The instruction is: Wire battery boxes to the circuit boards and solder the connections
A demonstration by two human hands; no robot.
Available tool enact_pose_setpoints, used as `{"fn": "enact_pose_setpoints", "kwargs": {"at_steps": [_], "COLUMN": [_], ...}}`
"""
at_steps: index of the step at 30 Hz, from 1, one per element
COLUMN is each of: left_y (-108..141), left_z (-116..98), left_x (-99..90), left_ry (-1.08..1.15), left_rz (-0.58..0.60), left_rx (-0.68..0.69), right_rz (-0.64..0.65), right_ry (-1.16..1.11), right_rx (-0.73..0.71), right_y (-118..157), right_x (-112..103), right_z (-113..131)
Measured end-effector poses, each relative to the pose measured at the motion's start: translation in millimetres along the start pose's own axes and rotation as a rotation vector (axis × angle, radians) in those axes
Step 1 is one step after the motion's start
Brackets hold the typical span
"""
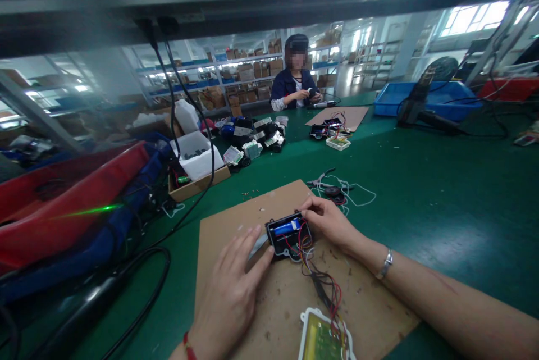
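Note:
A small black case (pixel 290 242) with a blue battery (pixel 286 227) inside lies on a brown board (pixel 227 225). Red, black and white wires run from it to a white-rimmed part with a yellow-green face (pixel 322 337) at the bottom of the view. My left hand (pixel 236 287) rests with fingers apart at the case's left side, the thumb near its lower left edge. At the case's upper right corner, the thumb and fingers of my right hand (pixel 326 219) are pressed together; what they grip there is too small to make out.
Red bin (pixel 71 197) at left, with black cables hanging and lying beside it. Cardboard box (pixel 202 180) with white foam behind. Wires and a tool (pixel 334 191) beyond the board. Blue tray (pixel 425 99) at back right. A person (pixel 295 76) sits across the table.

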State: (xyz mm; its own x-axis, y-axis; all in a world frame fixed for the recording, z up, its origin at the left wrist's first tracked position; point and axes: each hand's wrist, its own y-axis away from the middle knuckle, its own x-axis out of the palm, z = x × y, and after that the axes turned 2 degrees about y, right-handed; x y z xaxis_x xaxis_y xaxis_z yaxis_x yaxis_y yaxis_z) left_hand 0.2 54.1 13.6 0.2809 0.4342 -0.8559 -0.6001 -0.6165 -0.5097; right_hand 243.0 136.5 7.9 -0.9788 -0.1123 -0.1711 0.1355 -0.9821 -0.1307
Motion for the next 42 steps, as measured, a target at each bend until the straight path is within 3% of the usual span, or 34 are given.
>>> {"fn": "enact_pose_setpoints", "kwargs": {"at_steps": [12, 34, 42], "left_y": [-2, -19, -21], "left_z": [-7, -26, -30], "left_x": [5.7, 13.4, 17.0], "left_ry": [0.031, 0.072, 0.051], "left_rz": [0.048, 0.199, 0.160], "left_rx": [0.068, 0.060, 0.045], "right_rz": [0.012, -0.007, -0.011], "right_ry": [-0.022, 0.004, 0.011], "right_rx": [0.027, -0.019, -0.025], "right_y": [1, -1, -1], "right_x": [0, 0, 1], "right_z": [0, -1, 1]}}
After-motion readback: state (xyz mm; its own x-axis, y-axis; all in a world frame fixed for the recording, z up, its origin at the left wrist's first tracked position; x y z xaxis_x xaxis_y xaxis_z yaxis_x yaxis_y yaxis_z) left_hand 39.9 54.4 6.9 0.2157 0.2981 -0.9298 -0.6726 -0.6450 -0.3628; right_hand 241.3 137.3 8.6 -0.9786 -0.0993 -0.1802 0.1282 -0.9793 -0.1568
